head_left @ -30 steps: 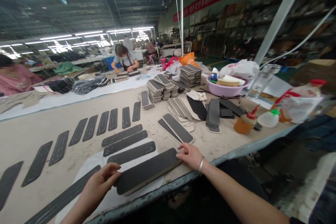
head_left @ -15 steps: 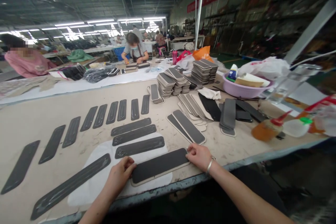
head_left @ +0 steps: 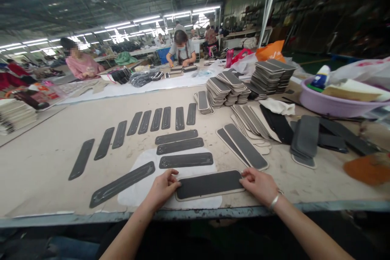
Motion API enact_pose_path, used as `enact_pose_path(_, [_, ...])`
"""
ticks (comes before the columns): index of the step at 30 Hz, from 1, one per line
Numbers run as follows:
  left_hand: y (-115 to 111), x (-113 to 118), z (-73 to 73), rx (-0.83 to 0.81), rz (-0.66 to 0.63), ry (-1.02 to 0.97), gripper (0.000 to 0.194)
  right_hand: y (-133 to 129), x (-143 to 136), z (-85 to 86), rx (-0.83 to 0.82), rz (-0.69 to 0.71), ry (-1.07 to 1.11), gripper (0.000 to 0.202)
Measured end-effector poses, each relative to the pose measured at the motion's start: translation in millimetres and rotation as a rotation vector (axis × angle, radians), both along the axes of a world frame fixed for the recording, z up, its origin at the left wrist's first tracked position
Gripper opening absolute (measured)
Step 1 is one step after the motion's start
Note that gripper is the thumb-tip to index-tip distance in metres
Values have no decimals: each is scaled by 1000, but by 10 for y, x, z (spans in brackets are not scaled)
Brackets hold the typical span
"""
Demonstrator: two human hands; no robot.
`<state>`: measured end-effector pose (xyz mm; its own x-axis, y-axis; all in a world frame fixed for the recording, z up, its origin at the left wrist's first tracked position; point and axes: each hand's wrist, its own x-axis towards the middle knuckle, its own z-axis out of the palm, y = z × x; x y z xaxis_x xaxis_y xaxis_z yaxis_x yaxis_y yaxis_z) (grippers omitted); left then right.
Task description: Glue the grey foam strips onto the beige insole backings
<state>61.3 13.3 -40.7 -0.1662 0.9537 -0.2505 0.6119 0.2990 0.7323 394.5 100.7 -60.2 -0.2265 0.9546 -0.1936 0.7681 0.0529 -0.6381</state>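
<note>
"What's hard to make out?"

"From the left, a pale stack point(head_left: 18, 115) is cut off by the edge. The left hand's point(head_left: 164, 189) grip is clamped on one end of the dark strip point(head_left: 210, 185), over a white sheet point(head_left: 137, 196) on the worktop point(head_left: 45, 162); the right hand point(head_left: 260, 185) pinches the other. The purple basin point(head_left: 335, 105) is cropped, the orange bottle point(head_left: 364, 169) blurred."

"And since a moment ago?"

"The stack has appeared, both hands keep the strip, and the green-capped bottle has left view."
</note>
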Motion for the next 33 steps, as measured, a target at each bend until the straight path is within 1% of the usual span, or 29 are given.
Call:
enact_pose_path(4, [16,32,28,-4,13,76,19,1,0,-6,-2,3,-20,18])
enact_pose_path(8, [37,66,70,-17,-5,133,19,5,0,-14,-17,0,-12,18])
enact_pose_path(11, [47,56,54,-34,-17,136,20,6,-7,-18,-14,-4,22,15])
enact_pose_path(16, [62,-5,-44,-52,-23,142,25,8,-27,-41,13,-35,39,11])
enact_pose_path(18, [69,-18,-61,-55,-24,143,26,7,-26,-58,15,-43,34,11])
enact_pose_path(23, [80,3,-22,-69,-8,134,25,1,-19,-71,16,-48,36,10])
enact_pose_path(33, [60,19,10,-49,-7,106,24,-10,0,4,-3,-10,52,12])
